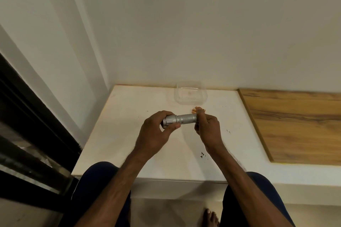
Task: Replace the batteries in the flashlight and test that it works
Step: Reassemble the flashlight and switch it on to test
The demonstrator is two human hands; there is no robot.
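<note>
A silver metal flashlight (181, 119) is held level above the white tabletop (118, 134). My left hand (156, 131) grips its wider head end, thumb underneath. My right hand (207, 127) closes around the tail end, and the end cap is hidden by the fingers. Small orange batteries (196, 110) lie on the table just behind my right hand, partly covered by a fingertip.
A clear plastic container (191, 93) stands at the back of the table against the wall. A wooden panel (295, 125) lies on the right. Dark specks (203, 155) dot the surface. A dark window frame (27, 134) runs along the left. My knees and a bare foot (210, 217) show below.
</note>
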